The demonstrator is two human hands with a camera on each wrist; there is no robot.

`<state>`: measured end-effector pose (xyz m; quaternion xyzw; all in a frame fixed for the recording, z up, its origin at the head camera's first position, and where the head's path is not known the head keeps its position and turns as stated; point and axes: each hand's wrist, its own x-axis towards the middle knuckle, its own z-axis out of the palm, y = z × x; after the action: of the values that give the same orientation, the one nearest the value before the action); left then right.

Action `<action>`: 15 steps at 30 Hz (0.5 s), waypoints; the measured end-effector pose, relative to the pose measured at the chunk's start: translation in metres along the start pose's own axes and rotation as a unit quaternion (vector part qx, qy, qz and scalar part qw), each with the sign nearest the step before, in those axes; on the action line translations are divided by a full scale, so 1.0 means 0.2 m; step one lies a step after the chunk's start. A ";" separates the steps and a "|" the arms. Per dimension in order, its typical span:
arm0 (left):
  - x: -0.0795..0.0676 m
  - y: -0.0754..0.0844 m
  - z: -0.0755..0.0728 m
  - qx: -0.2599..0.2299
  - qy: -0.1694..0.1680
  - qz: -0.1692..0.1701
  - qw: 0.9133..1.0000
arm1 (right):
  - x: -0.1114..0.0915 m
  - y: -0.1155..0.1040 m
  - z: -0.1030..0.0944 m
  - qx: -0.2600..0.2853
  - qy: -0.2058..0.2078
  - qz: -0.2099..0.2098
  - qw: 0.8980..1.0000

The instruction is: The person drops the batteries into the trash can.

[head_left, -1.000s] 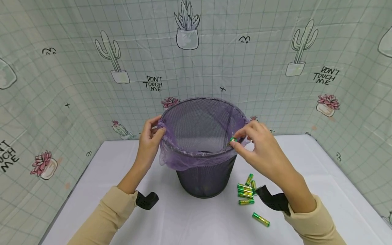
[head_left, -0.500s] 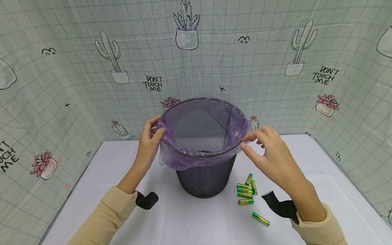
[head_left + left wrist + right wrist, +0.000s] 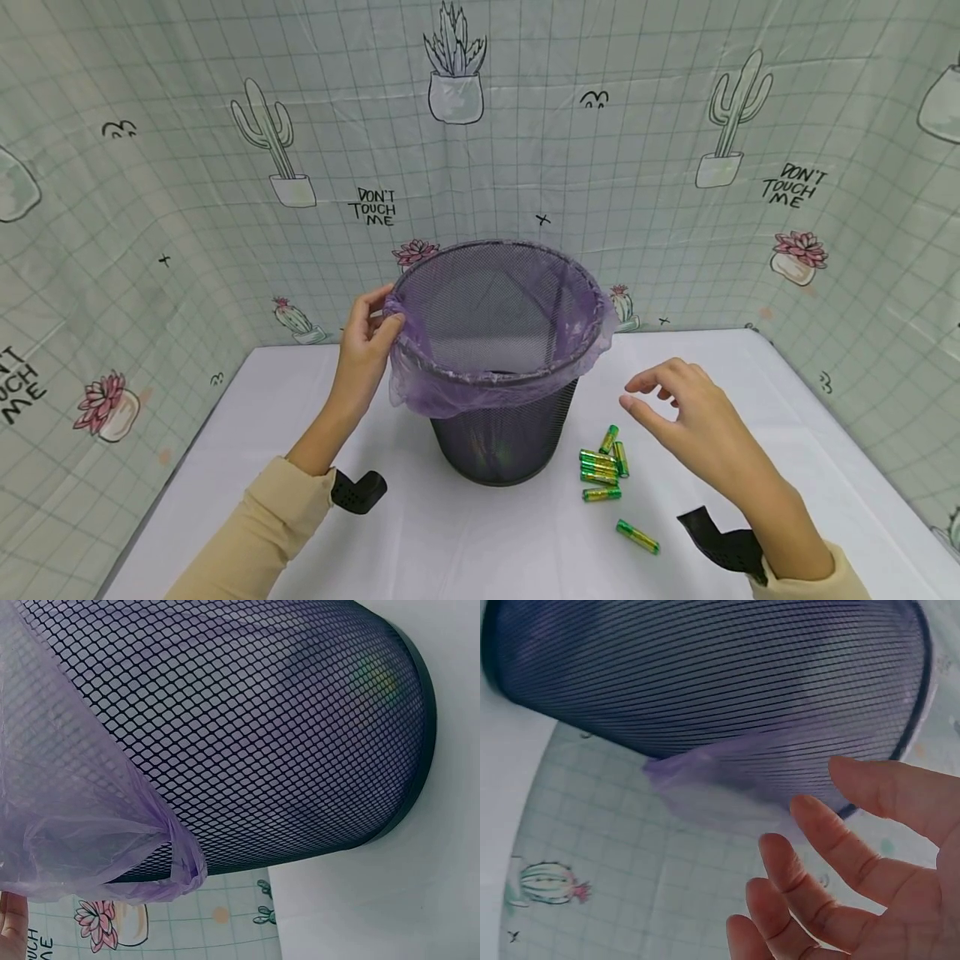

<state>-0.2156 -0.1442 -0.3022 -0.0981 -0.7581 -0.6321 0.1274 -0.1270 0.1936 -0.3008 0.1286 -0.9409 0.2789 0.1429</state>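
A black mesh wastebasket (image 3: pixel 498 446) stands upright, lined with a thin purple bin bag (image 3: pixel 450 400) folded over its rim. My left hand (image 3: pixel 362 350) pinches the left side of that rim and the bag, thumb outside. To the right of the basket, my right hand (image 3: pixel 697 425) hovers in the air with its fingers loosely bent and nothing in them. Below it, several green and gold batteries (image 3: pixel 598 467) lie clustered on the table, and a single battery (image 3: pixel 637 537) lies nearer to me. A blurred green-yellow patch (image 3: pixel 377 679) shows through the mesh near the base in the left wrist view.
The table (image 3: pixel 420 533) has a white cover. Around it hangs a gridded cloth (image 3: pixel 495 167) printed with cacti and lettering, close behind the basket. Black camera mounts (image 3: pixel 360 492) sit on both wrists.
My right hand let a battery go inside the basket's right rim, then drew back, right and down toward the batteries on the table. My left hand has kept its hold on the rim.
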 end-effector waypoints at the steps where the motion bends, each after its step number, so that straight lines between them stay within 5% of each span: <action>1: 0.00 0.00 0.00 0.001 0.001 0.000 1.000 | -0.01 0.02 0.01 -0.003 -0.006 0.004 1.000; 15: 0.00 -0.01 0.00 0.000 0.003 0.004 1.000 | -0.18 0.24 0.12 -0.009 -0.068 0.070 0.995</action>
<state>-0.2165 -0.1445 -0.3032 -0.0993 -0.7575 -0.6317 0.1316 -0.1143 0.2247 -0.3561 0.0799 -0.9577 0.2699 0.0594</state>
